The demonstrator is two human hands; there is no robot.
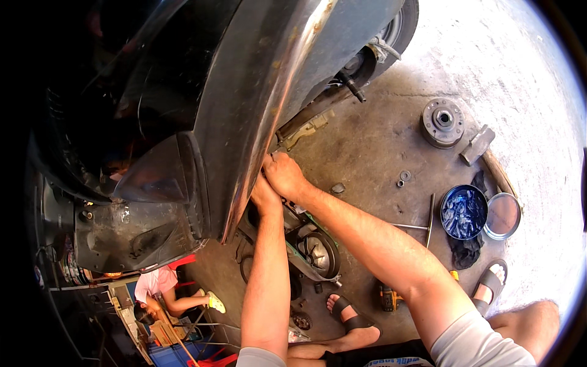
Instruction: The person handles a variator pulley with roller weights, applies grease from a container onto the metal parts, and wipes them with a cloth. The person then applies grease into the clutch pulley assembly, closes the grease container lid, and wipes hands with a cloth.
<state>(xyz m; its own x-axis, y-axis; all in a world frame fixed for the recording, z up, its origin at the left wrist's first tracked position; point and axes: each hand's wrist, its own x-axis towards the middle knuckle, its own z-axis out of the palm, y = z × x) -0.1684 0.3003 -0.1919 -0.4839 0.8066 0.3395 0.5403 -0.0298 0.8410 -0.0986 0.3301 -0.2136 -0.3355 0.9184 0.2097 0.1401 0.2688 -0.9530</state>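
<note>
Both of my arms reach under the dark body panel point(244, 116) of a scooter. My right hand point(285, 175) is closed like a fist at the panel's lower edge; whatever its fingers grip is hidden. Just left of it and partly behind it, my left hand point(265, 196) reaches in beneath the edge, its fingers out of sight. Below the hands lies the opened engine-side casing point(292, 260), with a round, shiny metal pulley point(316, 252) inside. The scooter's wheel point(400, 37) shows at the top.
On the concrete floor to the right are a round clutch point(443, 122), a hammer point(478, 145), a tin of blue grease point(465, 211), its round lid point(502, 216), a T-handle wrench point(430, 221) and a yellow-black power drill point(389, 298). Another person point(160, 283) sits at lower left.
</note>
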